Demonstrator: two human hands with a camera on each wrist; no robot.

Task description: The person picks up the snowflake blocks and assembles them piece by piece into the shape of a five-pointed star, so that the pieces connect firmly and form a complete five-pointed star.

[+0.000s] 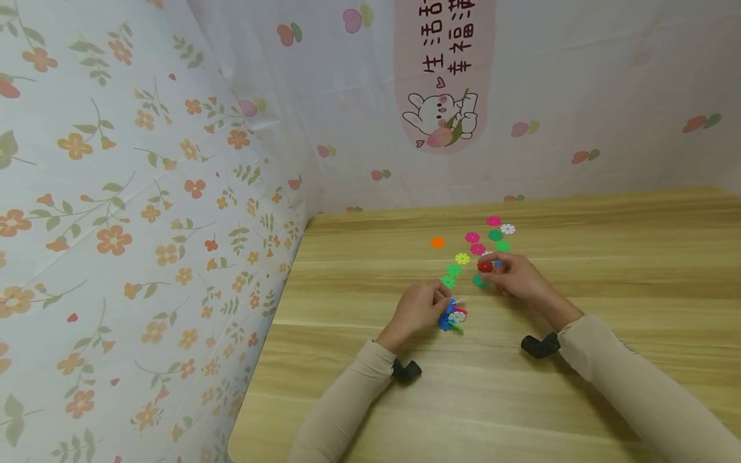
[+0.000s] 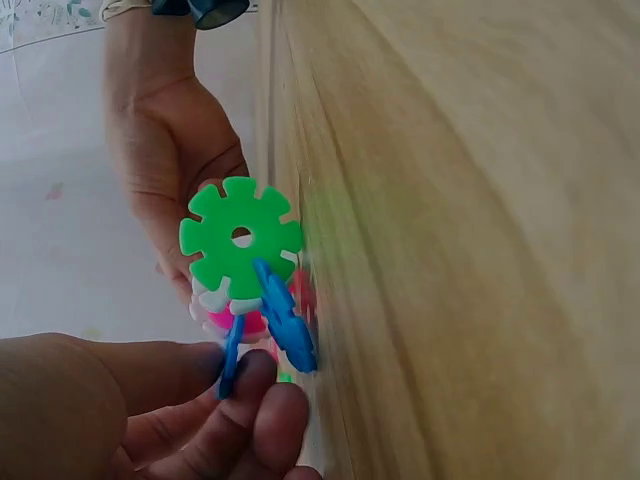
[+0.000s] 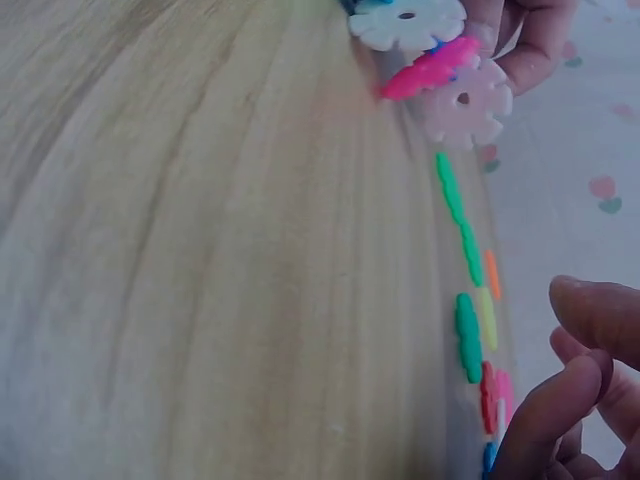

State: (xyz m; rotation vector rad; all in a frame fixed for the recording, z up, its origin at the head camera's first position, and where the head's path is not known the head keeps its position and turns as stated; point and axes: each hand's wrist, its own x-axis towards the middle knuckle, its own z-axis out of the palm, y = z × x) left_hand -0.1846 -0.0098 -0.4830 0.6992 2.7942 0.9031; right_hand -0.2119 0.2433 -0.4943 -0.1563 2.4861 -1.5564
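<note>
My left hand [image 1: 415,312] pinches a blue notched disc [image 2: 231,358] between thumb and fingers. That disc belongs to a small joined cluster, with a green disc [image 2: 225,262], another blue disc [image 2: 288,325], a pink disc [image 3: 435,68] and white discs around it. The cluster stays low over the wooden table [image 1: 359,276]. To the right, my right hand [image 1: 515,278] hovers at the loose discs, fingers bent loosely and thumb apart from them. A red disc [image 1: 485,266] lies right by its fingertips; in the right wrist view nothing shows between them.
Loose notched discs lie scattered beyond the hands: an orange disc [image 1: 438,242], a yellow disc [image 1: 462,258], and several green, pink and white ones. A patterned cloth [image 1: 347,128] hangs behind the table, and a flowered cloth [image 1: 145,257] hangs at its left.
</note>
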